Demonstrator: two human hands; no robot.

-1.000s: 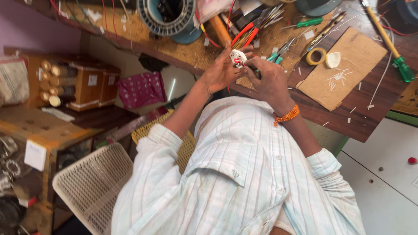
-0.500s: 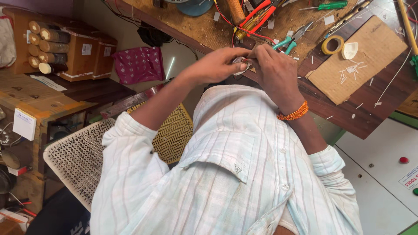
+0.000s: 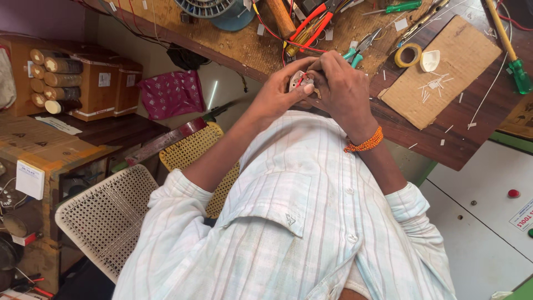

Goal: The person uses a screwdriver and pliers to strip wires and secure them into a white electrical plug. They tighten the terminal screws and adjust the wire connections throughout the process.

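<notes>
Nearest to the camera is the person's striped shirt [image 3: 288, 222], with both forearms reaching forward to the edge of the counter [image 3: 422, 139]. The left hand [image 3: 277, 91] closes its grip on a small round metal part [image 3: 300, 82], thumb and fingers pinching its rim. The right hand [image 3: 341, 83], with an orange thread band [image 3: 363, 143] at the wrist, is closed over the same part from the other side; its fingertips are hidden, so what exactly they pinch cannot be told. A thin red wire [image 3: 288, 44] runs from the part back across the counter. The part is held in the air just above the counter edge, between both hands.

It seems the work on this part is in the middle: the wire is attached or being placed, and the tools lie unused.

Further away lie teal-handled pliers [image 3: 358, 49], a roll of yellow tape [image 3: 408, 54], a piece of cardboard [image 3: 444, 66] with small white cuttings, red-handled cutters [image 3: 313, 19] and a green screwdriver [image 3: 513, 50].
</notes>
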